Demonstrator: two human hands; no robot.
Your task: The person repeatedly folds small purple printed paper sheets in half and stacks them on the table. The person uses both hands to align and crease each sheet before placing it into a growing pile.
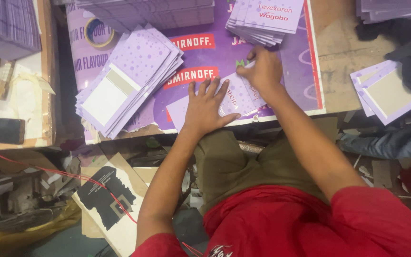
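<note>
My left hand [207, 107] lies flat, fingers spread, on a pale purple printed card [236, 98] that rests on a purple printed board [205, 57]. My right hand [264, 70] presses its curled fingers on the far right part of the same card, along a fold. A fanned stack of purple dotted cards [128, 76] lies to the left of my hands. Another stack of purple cards [266, 20] sits just beyond my right hand.
A roll of tape [98, 32] sits at the board's far left. More purple card stacks [6, 26] stand at the far left and upper right [384, 91]. A dark phone [2, 130] and a red wire [48, 169] lie left. Cardboard scraps [108, 197] cover the floor.
</note>
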